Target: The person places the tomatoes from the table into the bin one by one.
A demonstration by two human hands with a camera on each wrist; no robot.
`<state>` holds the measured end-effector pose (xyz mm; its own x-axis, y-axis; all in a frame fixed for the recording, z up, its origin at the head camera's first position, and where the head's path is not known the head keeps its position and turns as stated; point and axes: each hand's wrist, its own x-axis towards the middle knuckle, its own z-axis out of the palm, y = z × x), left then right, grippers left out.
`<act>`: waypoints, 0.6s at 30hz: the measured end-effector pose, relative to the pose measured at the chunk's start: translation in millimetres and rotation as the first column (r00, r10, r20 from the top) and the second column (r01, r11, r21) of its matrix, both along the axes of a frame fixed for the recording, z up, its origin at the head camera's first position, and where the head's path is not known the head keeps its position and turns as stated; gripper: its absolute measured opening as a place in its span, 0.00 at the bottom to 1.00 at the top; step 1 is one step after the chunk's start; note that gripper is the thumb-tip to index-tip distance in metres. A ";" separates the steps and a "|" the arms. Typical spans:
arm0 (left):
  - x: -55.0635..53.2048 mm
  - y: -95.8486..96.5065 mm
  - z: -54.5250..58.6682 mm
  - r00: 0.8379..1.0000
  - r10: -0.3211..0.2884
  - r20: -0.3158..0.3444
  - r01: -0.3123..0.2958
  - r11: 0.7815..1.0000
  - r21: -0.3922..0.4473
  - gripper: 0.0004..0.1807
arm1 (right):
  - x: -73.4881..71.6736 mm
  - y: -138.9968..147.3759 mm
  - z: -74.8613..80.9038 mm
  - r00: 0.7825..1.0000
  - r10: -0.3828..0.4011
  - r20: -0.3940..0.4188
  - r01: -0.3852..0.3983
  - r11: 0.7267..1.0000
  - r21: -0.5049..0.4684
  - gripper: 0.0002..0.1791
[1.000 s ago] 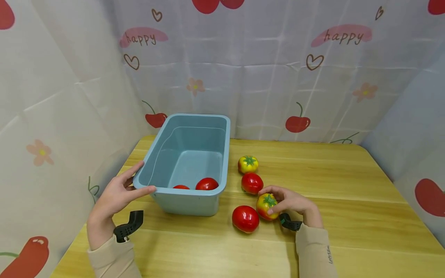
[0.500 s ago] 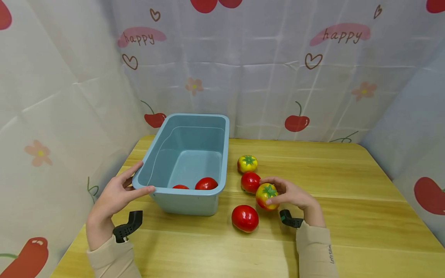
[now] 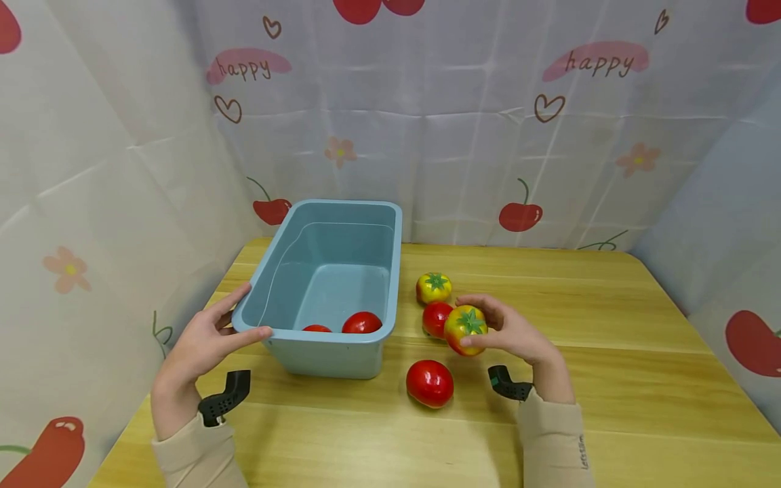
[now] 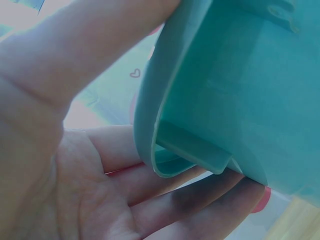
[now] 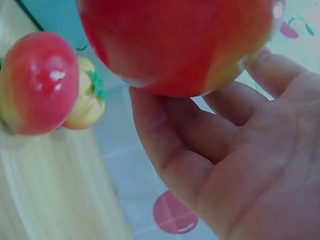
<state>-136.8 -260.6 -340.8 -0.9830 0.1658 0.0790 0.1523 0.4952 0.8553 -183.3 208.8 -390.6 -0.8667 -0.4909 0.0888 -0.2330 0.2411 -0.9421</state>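
My right hand [image 3: 515, 332] holds a yellow-and-red tomato [image 3: 466, 330] with a green star-shaped leaf top, between thumb and fingers. In the right wrist view, the tomato's red underside [image 5: 175, 45] is up off the wooden table. My left hand [image 3: 201, 342] grips the near left corner of a blue plastic bin [image 3: 332, 346], thumb on the rim. From the left wrist, the fingers show spread along the outside, under the bin's lip [image 4: 147, 120]. Two red tomatoes lie inside the bin at the near end, one [image 3: 363, 322] plainer to see, the other [image 3: 316, 328] mostly hidden by the rim.
Right of the bin lie a yellow tomato [image 3: 434, 288] and a red tomato [image 3: 436, 320], the latter partly behind the held one. Another red tomato [image 3: 430, 383] sits nearer on the table [image 3: 610, 339]. A printed curtain [image 3: 451, 149] hangs behind and at both sides.
My right hand has lifted the yellow-and-red tomato from the table and moved it slightly up and left, now overlapping the red one. The left hand has stayed on the bin.
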 end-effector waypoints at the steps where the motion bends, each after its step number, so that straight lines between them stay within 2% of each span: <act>1: 0.1 0.1 0.1 1.000 0.001 0.001 -0.001 1.000 -0.001 0.46 | 1.0 -1.3 2.2 1.000 -0.009 -0.004 0.009 1.000 -0.002 0.35; 10: 0.1 0.6 0.2 1.000 0.007 0.000 -0.007 1.000 -0.015 0.47 | 9.6 -15.6 19.5 0.991 -0.123 -0.057 0.122 0.992 -0.019 0.34; 18: 0.0 0.4 -0.7 1.000 0.004 -0.001 -0.004 1.000 -0.004 0.47 | 12.3 -28.5 24.4 0.977 -0.195 -0.091 0.190 0.980 -0.067 0.33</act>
<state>-136.8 -260.3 -341.5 -0.9835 0.1626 0.0792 0.1512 0.4988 0.8534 -171.1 180.2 -366.3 -0.9304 -0.3075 0.1994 -0.2777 0.2366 -0.9311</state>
